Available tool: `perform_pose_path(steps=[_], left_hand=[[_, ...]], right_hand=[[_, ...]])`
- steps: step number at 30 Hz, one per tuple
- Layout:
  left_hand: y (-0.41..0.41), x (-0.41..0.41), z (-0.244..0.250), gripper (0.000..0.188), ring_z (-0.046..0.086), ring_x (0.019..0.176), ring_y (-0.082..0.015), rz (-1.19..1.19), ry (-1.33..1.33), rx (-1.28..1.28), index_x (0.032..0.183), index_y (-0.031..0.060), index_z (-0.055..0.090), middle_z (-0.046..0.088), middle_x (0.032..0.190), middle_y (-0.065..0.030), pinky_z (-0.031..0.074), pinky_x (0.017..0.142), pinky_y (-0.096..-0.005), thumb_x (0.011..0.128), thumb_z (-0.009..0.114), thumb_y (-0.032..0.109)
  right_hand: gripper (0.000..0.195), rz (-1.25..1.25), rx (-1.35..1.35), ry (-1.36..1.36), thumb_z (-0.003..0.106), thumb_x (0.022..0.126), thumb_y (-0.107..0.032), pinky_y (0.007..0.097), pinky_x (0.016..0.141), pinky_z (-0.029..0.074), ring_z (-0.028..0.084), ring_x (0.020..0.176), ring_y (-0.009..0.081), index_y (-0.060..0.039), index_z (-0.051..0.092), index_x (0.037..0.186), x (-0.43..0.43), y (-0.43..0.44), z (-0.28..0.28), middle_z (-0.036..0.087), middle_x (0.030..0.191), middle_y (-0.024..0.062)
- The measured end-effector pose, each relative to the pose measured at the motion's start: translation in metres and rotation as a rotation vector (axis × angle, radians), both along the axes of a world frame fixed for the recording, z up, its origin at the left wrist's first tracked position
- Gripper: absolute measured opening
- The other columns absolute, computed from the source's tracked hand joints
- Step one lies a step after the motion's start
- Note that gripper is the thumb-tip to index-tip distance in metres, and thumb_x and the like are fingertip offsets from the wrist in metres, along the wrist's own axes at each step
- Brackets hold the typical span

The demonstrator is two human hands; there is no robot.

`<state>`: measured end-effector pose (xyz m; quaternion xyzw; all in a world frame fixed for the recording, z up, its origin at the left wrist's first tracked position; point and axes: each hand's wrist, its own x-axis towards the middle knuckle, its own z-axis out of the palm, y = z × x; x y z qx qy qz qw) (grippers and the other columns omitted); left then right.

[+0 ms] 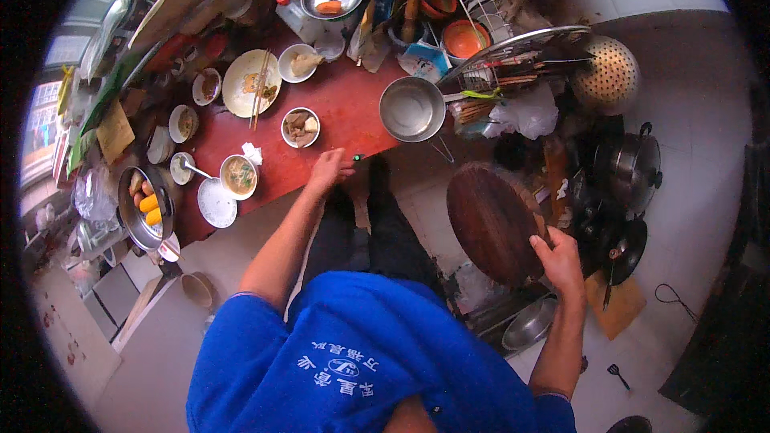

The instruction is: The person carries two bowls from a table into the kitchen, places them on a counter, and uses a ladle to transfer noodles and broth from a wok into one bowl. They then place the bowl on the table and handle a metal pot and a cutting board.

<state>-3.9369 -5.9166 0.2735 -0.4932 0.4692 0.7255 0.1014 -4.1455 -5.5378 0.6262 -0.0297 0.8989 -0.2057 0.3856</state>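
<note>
My right hand point(560, 257) grips the rim of a thick round wooden cutting board point(490, 222), thumb on its face. The board hangs tilted beside my right leg, off the red table. My left hand point(332, 168) holds nothing, fingers a little apart, at the front edge of the red table point(355, 102). Just beyond it stands a bowl of brown food chunks point(296, 126) with one pale piece. A small dark object with a green spot point(358, 157) lies by my left fingertips. On the table's right end sits a metal saucepan point(412, 109).
Left on the table are a noodle soup bowl point(239, 175), a white plate point(216, 207), a bear-printed plate point(240, 81) with chopsticks point(260, 93), and a pan of corn point(150, 203). A wire rack point(481, 0) stands behind; a lidded pot point(631, 165) and a wok point(628, 249) are rightward.
</note>
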Motion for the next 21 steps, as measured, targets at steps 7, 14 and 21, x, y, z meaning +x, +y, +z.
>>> perform_pose_path(steps=[7, 14, 21], left_hand=[[0.027, -0.119, -0.05, 0.054, 0.064, 0.096, -0.0367, -0.207, 0.038, -0.5, 0.131, -0.0006, 0.041, 0.061, 0.111, -0.0267, 0.051, 0.081, -0.0434, 0.087, 0.055, 0.027], [0.041, -0.079, -0.027, 0.048, 0.056, 0.105, -0.0455, -0.349, 0.046, -0.612, 0.128, 0.0005, 0.043, 0.058, 0.112, -0.0308, 0.045, 0.09, -0.0487, 0.083, 0.05, 0.017], [0.041, 0.025, 0.04, 0.05, 0.056, 0.107, -0.0453, -0.267, -0.122, -0.643, 0.133, 0.0049, 0.043, 0.058, 0.113, -0.0303, 0.045, 0.091, -0.0475, 0.084, 0.047, 0.015]], right_hand=[[0.023, 0.096, -0.014, 0.137, 0.063, 0.085, -0.014, 0.0331, 0.069, 0.049, 0.06, 0.073, 0.014, -0.0002, 0.065, 0.103, -0.001, 0.001, 0.021, 0.068, 0.082, 0.0113], [0.022, 0.121, -0.086, 0.29, 0.063, 0.085, -0.013, 0.0339, 0.069, 0.048, 0.06, 0.073, 0.0156, 0.0005, 0.065, 0.102, -0.011, -0.024, 0.042, 0.066, 0.081, 0.0123], [0.025, 0.378, -0.391, 0.462, 0.063, 0.086, -0.021, 0.0397, 0.07, 0.049, 0.064, 0.078, 0.0353, 0.0006, 0.064, 0.1, -0.049, -0.119, -0.031, 0.065, 0.085, 0.0209]])
